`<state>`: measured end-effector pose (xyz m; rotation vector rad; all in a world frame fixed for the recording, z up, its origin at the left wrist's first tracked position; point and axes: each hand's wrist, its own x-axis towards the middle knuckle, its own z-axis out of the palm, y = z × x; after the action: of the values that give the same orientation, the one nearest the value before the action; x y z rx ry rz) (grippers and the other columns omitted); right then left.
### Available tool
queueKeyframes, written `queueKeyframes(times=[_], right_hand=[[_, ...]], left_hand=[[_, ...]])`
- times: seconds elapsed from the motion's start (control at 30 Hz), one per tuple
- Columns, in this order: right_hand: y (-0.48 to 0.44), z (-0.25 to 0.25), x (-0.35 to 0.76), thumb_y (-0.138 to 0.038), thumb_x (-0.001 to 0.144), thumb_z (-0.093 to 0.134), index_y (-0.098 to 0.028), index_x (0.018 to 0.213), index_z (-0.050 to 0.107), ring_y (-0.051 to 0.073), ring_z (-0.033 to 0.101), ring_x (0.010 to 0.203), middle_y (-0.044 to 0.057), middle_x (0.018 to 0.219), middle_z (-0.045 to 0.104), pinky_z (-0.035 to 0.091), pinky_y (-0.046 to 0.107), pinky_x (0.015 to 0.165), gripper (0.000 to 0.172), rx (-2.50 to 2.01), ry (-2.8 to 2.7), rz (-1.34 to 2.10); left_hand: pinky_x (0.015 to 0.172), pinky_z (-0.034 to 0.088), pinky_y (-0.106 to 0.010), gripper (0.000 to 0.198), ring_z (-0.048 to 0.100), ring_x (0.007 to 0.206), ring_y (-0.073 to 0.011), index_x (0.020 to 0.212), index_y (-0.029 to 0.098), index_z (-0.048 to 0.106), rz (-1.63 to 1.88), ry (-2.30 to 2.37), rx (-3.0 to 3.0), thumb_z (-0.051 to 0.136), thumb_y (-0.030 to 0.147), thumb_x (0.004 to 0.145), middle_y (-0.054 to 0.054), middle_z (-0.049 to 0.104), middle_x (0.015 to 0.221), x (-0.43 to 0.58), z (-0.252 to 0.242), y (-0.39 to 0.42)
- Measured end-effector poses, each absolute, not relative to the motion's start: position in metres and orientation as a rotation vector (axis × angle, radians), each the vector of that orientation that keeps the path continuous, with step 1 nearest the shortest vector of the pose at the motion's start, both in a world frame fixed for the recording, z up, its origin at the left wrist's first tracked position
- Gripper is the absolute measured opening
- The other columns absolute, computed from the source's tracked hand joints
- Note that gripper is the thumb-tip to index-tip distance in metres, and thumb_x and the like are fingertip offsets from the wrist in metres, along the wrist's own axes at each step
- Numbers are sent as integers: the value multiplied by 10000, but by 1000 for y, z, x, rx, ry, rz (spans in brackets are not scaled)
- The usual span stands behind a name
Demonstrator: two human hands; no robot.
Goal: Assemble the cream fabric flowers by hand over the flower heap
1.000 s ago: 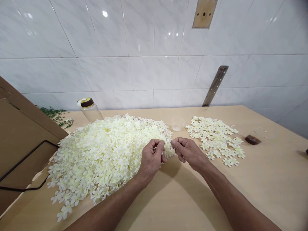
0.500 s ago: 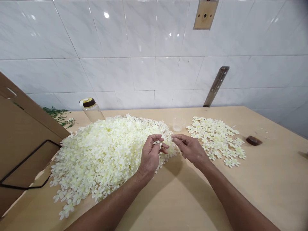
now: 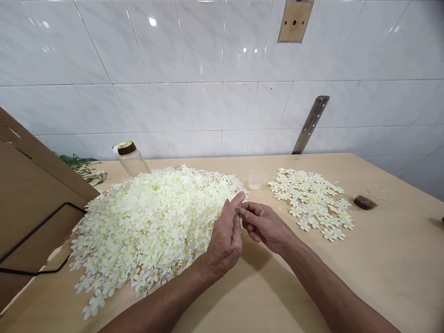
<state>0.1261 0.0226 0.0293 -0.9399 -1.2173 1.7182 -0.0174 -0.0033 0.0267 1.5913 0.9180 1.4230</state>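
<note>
A big heap of cream-white fabric flowers (image 3: 149, 222) covers the left half of the wooden table (image 3: 381, 268). My left hand (image 3: 225, 238) rests at the heap's right edge, fingers together and pointing up, its tips meeting my right hand. My right hand (image 3: 263, 224) is curled, its fingers pinched against the left fingertips; what lies between them is hidden. A smaller, flat spread of the same flowers (image 3: 312, 201) lies to the right of my hands.
A small clear cup (image 3: 256, 178) stands between the two flower groups. A clear bottle with a brown cap (image 3: 129, 157) stands behind the heap. A brown lid (image 3: 363, 202) lies at the right. Cardboard (image 3: 31, 203) leans at the left, green stems (image 3: 81, 166) behind it.
My hands have closed together: the left fingers straightened upward and the right hand moved left until the fingertips meet. The flower piles have not moved.
</note>
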Motion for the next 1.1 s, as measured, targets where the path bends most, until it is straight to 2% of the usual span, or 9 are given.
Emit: queueKeyframes(times=[0.07, 0.13, 0.23, 0.3, 0.4, 0.6, 0.83, 1.1], right_hand=[[22, 30, 127, -542, 781, 748, -169, 784, 613, 42, 293, 413, -68, 554, 455, 241, 178, 359, 397, -962, -1180, 1730], [23, 32, 130, -552, 764, 758, -173, 751, 599, 43, 300, 406, -70, 530, 452, 243, 179, 358, 411, -984, -1145, 1728], [24, 35, 136, -531, 721, 801, -177, 719, 589, 48, 318, 421, -70, 518, 447, 267, 178, 370, 413, -1014, -1072, 1683], [25, 36, 138, -512, 709, 817, -173, 704, 598, 52, 333, 435, -65, 523, 451, 293, 182, 383, 403, -1012, -1053, 1652], [25, 35, 139, -514, 715, 810, -163, 710, 636, 64, 370, 452, -51, 538, 472, 331, 195, 396, 391, -1029, -1099, 1604], [26, 31, 140, -531, 722, 790, -161, 802, 695, 85, 417, 457, -42, 538, 493, 381, 216, 398, 390, -1100, -1220, 1504], [26, 32, 142, -518, 729, 780, -167, 709, 684, 91, 445, 446, -31, 552, 505, 401, 231, 408, 365, -1142, -1352, 1459], [25, 34, 142, -499, 742, 767, -182, 630, 632, 95, 464, 400, -43, 499, 503, 395, 239, 421, 362, -1260, -1420, 1305]], left_hand=[[1165, 316, -391, 420, 471, 1350, -245, 1322, 248, 594, 1439, 952, 1551, 558, 203, 907, -79, 567, 1406, -18, 25, -1], [1115, 381, -385, 395, 526, 1290, -252, 1264, 235, 623, 1472, 1012, 1483, 632, 216, 869, -95, 607, 1343, -19, 22, 3], [865, 537, -330, 240, 678, 955, -215, 1045, 180, 675, 1450, 1074, 1347, 700, 286, 830, -96, 712, 1013, -20, 17, 11], [692, 548, -286, 190, 665, 709, -169, 910, 159, 675, 1399, 1079, 1299, 695, 331, 834, -54, 693, 773, -20, 16, 14], [568, 514, -251, 205, 602, 544, -133, 852, 153, 677, 1364, 1060, 1266, 693, 356, 828, -10, 642, 611, -20, 16, 16], [495, 471, -221, 234, 550, 464, -107, 804, 167, 651, 1358, 1059, 1215, 679, 398, 833, 17, 612, 545, -20, 18, 15], [463, 440, -198, 235, 527, 435, -92, 750, 170, 627, 1297, 1125, 1225, 691, 385, 820, 24, 592, 502, -21, 20, 14], [471, 451, -208, 233, 528, 450, -98, 783, 167, 604, 1280, 1077, 1218, 662, 383, 850, 23, 589, 509, -20, 15, 13]])
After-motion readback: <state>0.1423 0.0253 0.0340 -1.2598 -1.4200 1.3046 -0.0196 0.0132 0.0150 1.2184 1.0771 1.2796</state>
